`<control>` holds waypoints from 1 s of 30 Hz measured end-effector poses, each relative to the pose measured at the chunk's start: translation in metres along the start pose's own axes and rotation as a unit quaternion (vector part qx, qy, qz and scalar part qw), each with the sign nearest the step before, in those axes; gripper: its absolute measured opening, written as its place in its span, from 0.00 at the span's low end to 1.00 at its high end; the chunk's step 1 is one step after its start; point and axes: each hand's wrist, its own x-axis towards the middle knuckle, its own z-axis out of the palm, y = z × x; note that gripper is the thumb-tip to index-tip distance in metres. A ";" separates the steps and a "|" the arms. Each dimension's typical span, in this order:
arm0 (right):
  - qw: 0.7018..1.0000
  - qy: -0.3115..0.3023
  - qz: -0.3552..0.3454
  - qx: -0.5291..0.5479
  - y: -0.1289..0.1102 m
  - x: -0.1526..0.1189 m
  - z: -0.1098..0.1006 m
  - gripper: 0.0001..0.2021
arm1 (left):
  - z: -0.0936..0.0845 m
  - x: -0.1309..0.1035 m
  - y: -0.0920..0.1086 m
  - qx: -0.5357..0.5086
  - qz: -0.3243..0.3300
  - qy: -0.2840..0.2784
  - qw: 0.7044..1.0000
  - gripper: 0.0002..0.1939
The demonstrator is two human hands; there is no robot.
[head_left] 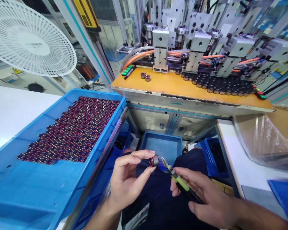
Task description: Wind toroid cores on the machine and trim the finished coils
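Between the thumb and fingers of my left hand is a small motor stator, a short dark cylinder with red wire windings at one end. My right hand grips a pair of cutting pliers with black and lime-green handles. The pliers' jaws point up and left, close beside the stator; a small gap shows between them. Many similar wound parts lie packed in rows in the large blue tray at left.
A machine with metal blocks stands behind an orange bench top, which carries loose stators, a marker and rows of black-topped parts. A blue bin lies below. A white fan stands left, a plastic bag right.
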 end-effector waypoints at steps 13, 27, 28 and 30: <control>0.998 -0.017 0.027 0.061 -0.011 0.010 0.002 0.33 | -0.003 -0.005 0.003 -0.003 -0.003 0.006 1.000 0.27; 0.991 -0.007 0.050 0.121 -0.009 0.012 0.006 0.35 | -0.004 -0.006 0.003 -0.005 -0.009 0.004 1.000 0.30; 0.991 -0.007 0.051 0.126 -0.009 0.012 0.006 0.35 | -0.004 -0.006 0.004 -0.003 -0.010 0.006 1.000 0.29; 0.990 -0.007 0.053 0.132 -0.009 0.012 0.006 0.35 | -0.003 -0.006 0.004 0.002 -0.012 0.008 1.000 0.29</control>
